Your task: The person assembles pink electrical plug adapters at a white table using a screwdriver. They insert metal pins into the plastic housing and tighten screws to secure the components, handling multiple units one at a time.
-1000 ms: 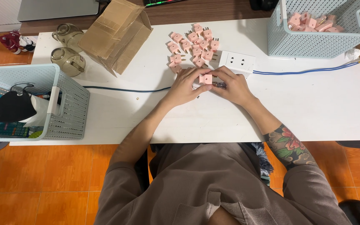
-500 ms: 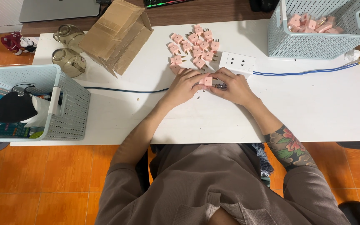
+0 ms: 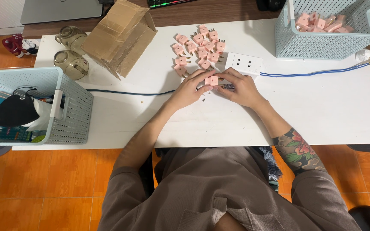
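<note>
My left hand [image 3: 190, 89] and my right hand [image 3: 239, 87] meet over the white table [image 3: 313, 111], both gripping one pink plug adapter [image 3: 212, 80] between the fingertips. Under my right fingers lies a thin metal tool [image 3: 227, 87], partly hidden. Just beyond my hands sits a cluster of several pink plug adapters [image 3: 200, 49] with brass pins. A white double wall socket [image 3: 245, 63] lies to the right of that cluster, close to my right hand. Small dark screws [image 3: 203, 99] lie on the table near my left hand.
A pale blue perforated basket [image 3: 322, 42] at the back right holds more pink adapters. A blue cable [image 3: 317, 72] runs to the socket. An open cardboard box [image 3: 118, 36] and two glass jars [image 3: 71, 64] stand at the back left. Another basket [image 3: 71, 107] with a black mask sits left.
Both hands stay on the pink adapter at the same spot; only the fingers have shifted slightly around it.
</note>
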